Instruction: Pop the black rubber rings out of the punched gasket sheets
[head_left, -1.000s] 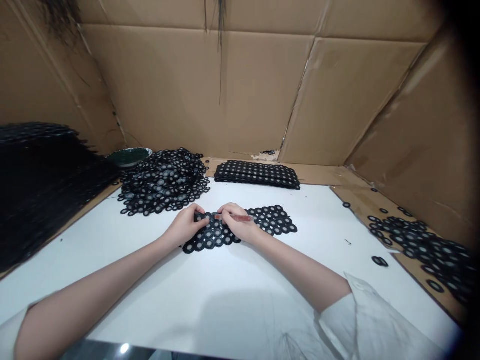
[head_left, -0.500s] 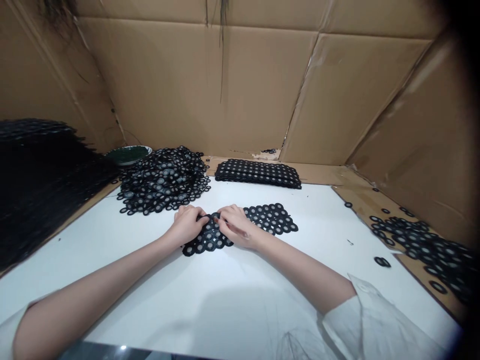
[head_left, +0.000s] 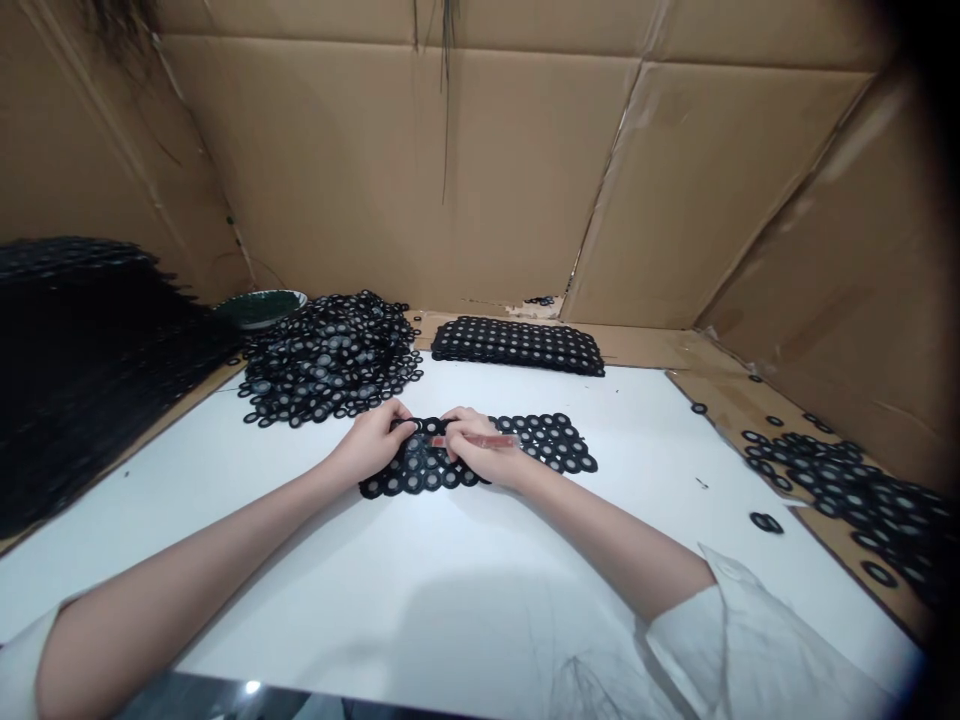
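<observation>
A strip of joined black rings with pale centres [head_left: 555, 443] lies flat on the white board in front of me. At its left part my left hand [head_left: 377, 440] is closed, thumb and fingers pinching the far edge. My right hand [head_left: 472, 445] is closed around a slim reddish-brown tool [head_left: 501, 441], whose kind I cannot make out. Its flat tip points left over the rings, close to the left thumb. The right fingers also rest at the strip's far edge. Both hands cover part of the strip.
Loose black rings are heaped [head_left: 330, 350] at the back left, beside a green-filled bowl [head_left: 262, 308]. A stack of ring mats [head_left: 517, 345] stands at the back. More rings [head_left: 840, 480] lie on cardboard at the right. A tall dark stack [head_left: 90, 370] fills the left. Cardboard walls [head_left: 510, 180] enclose the board.
The reddish-brown tool now shows fully across my right hand; before, only its tip showed. The right fingers have curled, and the strip's near left edge has shifted slightly away from me.
</observation>
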